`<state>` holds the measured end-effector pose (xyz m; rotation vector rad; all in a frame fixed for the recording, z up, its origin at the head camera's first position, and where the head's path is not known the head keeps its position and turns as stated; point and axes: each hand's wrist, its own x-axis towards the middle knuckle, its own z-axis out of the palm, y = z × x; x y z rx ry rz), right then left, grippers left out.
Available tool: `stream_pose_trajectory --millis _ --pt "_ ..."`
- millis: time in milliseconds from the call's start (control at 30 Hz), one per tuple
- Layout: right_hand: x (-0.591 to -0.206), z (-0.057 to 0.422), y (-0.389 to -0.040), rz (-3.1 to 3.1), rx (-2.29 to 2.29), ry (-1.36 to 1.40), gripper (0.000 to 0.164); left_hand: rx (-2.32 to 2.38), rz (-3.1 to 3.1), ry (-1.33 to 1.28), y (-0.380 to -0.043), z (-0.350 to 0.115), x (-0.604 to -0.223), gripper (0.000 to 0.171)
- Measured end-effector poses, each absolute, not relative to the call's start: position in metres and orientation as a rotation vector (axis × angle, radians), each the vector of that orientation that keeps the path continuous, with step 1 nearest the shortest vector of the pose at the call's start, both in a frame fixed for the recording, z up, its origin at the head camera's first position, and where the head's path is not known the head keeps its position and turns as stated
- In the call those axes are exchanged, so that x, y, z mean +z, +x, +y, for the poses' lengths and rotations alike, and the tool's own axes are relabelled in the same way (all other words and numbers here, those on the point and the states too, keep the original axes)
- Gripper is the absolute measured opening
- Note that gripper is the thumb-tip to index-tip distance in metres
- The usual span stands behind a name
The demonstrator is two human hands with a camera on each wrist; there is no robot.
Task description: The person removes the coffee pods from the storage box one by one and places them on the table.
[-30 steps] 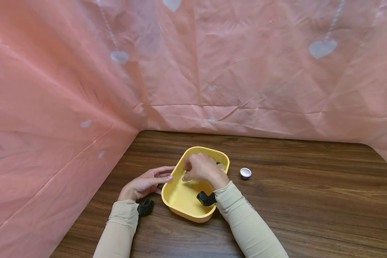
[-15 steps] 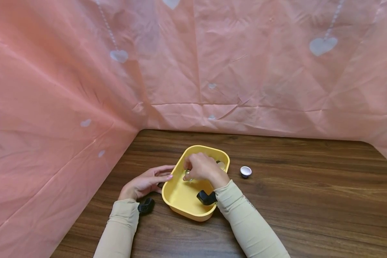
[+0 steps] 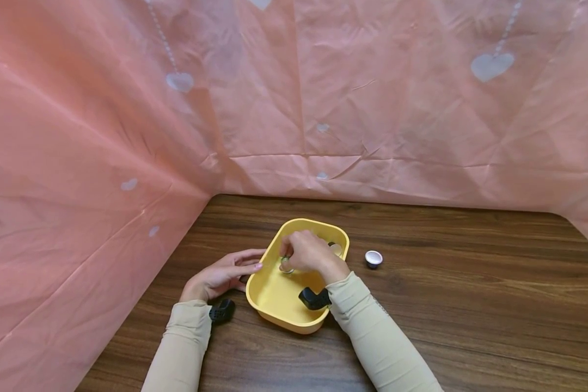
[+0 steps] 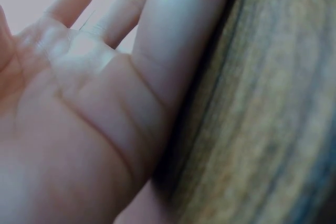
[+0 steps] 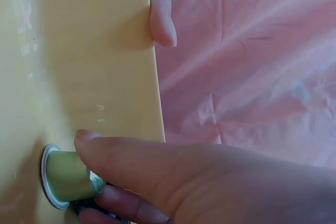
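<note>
A yellow box (image 3: pixel 279 305) with rounded corners stands on the table. Inside it, my right hand (image 3: pixel 306 253) pinches a small green coffee capsule (image 5: pixel 68 177) between thumb and fingers. The capsule's wide rim faces the box floor in the right wrist view, and its narrow end is by my fingers. Another capsule (image 3: pixel 335 249) lies at the box's far right side, partly hidden. My left hand (image 3: pixel 218 277) rests against the box's left wall, fingers extended along the outside, thumb at the rim. In the left wrist view, the palm (image 4: pixel 79 119) shows and nothing is gripped.
On the wooden table (image 3: pixel 470 305), to the right of the box, sits a dark capsule with a pale lid (image 3: pixel 373 258). Pink cloth (image 3: pixel 397 109) printed with hearts hangs behind the table and along its left side.
Both hands and the box keep nearly the same places. The head view has tilted slightly, and a bit more of the green capsule shows under my right fingers.
</note>
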<state>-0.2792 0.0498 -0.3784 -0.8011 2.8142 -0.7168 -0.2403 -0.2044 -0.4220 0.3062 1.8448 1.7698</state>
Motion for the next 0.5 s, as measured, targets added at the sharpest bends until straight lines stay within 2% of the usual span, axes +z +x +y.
stream_pose_trajectory --millis 100,367,500 --pt "-0.369 0.048 -0.273 2.801 -0.712 -0.775 0.015 1.764 1.853 0.306 -0.241 -0.205 -0.423 0.062" --pt "-0.393 0.047 -0.293 2.828 -0.666 -0.802 0.018 1.756 1.864 0.322 -0.243 -0.206 -0.424 0.064" --pt "-0.385 0.046 -0.285 2.809 -0.687 -0.795 0.02 1.752 1.867 0.325 -0.243 -0.207 -0.425 0.065"
